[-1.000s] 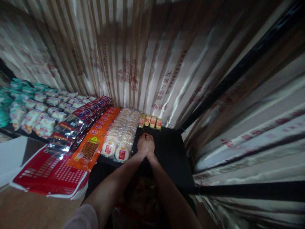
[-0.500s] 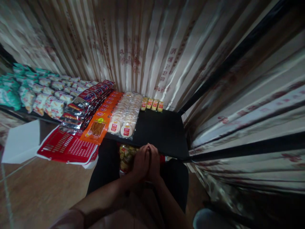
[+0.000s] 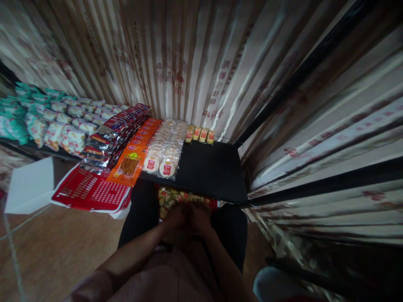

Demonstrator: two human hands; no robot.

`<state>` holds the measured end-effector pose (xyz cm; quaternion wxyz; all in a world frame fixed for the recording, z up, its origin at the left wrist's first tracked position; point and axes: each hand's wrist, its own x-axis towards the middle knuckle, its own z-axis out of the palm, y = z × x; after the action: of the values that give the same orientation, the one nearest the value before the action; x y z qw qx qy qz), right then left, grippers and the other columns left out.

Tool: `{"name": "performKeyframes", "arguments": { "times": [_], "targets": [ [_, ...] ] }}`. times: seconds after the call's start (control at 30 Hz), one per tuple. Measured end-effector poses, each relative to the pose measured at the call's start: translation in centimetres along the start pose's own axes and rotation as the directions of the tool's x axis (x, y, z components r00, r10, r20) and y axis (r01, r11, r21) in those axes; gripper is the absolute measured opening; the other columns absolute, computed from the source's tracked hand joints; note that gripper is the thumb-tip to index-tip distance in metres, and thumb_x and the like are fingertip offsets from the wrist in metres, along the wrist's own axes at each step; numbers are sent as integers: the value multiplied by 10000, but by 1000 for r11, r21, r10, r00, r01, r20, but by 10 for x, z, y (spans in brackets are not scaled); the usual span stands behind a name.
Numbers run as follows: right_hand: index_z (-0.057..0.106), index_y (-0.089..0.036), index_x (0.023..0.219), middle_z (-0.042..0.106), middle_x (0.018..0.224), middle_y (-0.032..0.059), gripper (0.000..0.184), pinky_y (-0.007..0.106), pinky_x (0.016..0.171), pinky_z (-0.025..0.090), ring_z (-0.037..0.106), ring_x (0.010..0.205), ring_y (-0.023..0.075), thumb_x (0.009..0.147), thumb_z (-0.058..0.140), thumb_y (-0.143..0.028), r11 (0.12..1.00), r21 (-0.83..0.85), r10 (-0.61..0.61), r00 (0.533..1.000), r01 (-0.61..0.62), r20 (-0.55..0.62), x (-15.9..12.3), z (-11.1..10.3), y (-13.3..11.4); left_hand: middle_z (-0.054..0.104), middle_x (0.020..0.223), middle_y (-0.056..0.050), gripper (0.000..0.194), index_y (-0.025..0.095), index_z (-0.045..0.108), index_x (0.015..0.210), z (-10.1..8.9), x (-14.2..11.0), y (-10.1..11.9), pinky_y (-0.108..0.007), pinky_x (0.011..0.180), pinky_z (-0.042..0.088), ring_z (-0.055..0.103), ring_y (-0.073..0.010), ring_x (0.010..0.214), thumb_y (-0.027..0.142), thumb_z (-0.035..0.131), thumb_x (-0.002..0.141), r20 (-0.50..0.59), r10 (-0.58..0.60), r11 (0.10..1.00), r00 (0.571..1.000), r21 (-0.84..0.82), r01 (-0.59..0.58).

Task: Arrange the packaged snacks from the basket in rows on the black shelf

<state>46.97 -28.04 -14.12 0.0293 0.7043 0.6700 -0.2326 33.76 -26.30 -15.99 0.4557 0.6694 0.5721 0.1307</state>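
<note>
Between my knees, below the shelf edge, is a red-edged container of small gold-yellow wrapped snacks [image 3: 165, 196]. My left hand [image 3: 176, 215] and my right hand [image 3: 200, 216] are side by side, low over these snacks. Shadow hides the fingers, so what they hold, if anything, does not show. On the black shelf [image 3: 214, 167] above, a short row of small yellow packets [image 3: 197, 134] stands at the back. Left of the bare black part lie rows of round white crackers in clear wrappers [image 3: 166, 151].
Further left on the shelf are orange snack packs [image 3: 130, 161], dark red-and-black packs [image 3: 108, 138], white bags [image 3: 72, 138] and green bags [image 3: 14, 121]. A red basket [image 3: 103, 193] and a white box [image 3: 30, 184] are below. Black bars [image 3: 330, 180] and curtains [image 3: 176, 54] enclose the right and back.
My hands were raised and pressed together near the shelf edge. They have lowered towards my body and moved slightly apart, over the wrapped snacks, which now show more.
</note>
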Motion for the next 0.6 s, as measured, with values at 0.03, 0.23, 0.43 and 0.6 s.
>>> {"name": "performKeyframes", "arguments": {
  "times": [0.03, 0.23, 0.43, 0.6],
  "targets": [
    [516, -183, 1281, 573, 1245, 149, 481, 355, 901, 394, 559, 1094, 265, 819, 403, -112, 1000, 13, -3, 1000, 2, 5, 1, 2, 1, 670, 1069, -110, 320, 196, 642, 1083, 1, 1, 0, -331, 882, 427, 607, -245, 988, 237, 495, 803, 13, 17, 1000, 1000, -3, -17],
    [536, -115, 1252, 618, 1184, 150, 447, 325, 927, 401, 573, 1089, 240, 818, 436, -145, 982, 186, -32, 999, 33, -5, 2, 4, 11, 656, 1100, -104, 333, 167, 641, 1063, -5, 1, 7, -307, 912, 413, 580, -216, 1038, 148, 456, 786, -66, -45, 998, 997, 49, 48],
    [544, -137, 1233, 604, 1212, 119, 415, 315, 961, 387, 555, 1114, 210, 834, 450, -197, 948, 312, -45, 997, 64, -67, -4, -7, 11, 645, 1086, -49, 383, 196, 619, 1069, -21, -4, 15, -304, 938, 416, 563, -175, 1046, 81, 453, 744, -164, 15, 1000, 986, 15, -12],
    [564, -146, 1204, 605, 1190, 117, 444, 350, 980, 375, 532, 1120, 233, 762, 549, -188, 937, 296, -146, 979, 184, -144, -13, -24, 7, 639, 1023, -43, 450, 189, 641, 1016, -44, -8, 26, -306, 925, 438, 573, -157, 991, 2, 436, 663, -193, 200, 974, 960, -68, -217]
  ]
}}
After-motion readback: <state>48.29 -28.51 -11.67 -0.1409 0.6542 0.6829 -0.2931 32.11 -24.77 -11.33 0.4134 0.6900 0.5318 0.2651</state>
